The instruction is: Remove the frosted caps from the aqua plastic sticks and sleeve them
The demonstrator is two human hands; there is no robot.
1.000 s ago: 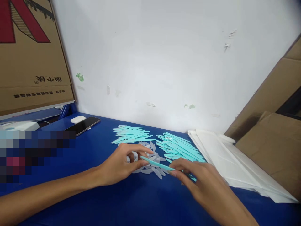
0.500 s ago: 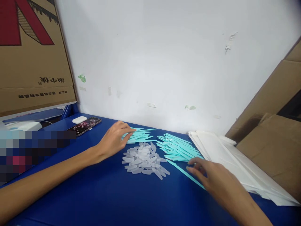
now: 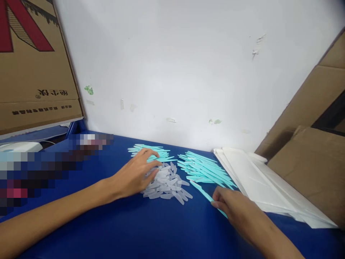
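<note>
My right hand (image 3: 229,207) has its fingers closed on the handle of a single turquoise eyebrow razor (image 3: 201,189), which slants across the table with its head towards the pale pile. Over the left part of the heap of translucent plastic blade covers (image 3: 167,189) is my left hand (image 3: 142,171); its fingers are apart and nothing shows between them. Behind that hand lies one pile of turquoise razors (image 3: 164,154), partly hidden by the fingers. A second, thicker razor pile (image 3: 205,167) lies just beyond my right hand.
White flat sheets or bags (image 3: 242,176) lie along the right side, beside brown cardboard (image 3: 309,165). A large printed carton (image 3: 35,79) stands at the left. The blue table (image 3: 151,230) meets a white wall (image 3: 172,72) at the back. Part of the left side is pixelated.
My left hand has drawn back from the left razor pile to the blade covers, its fingers now apart. My right hand has closed on the single razor.
</note>
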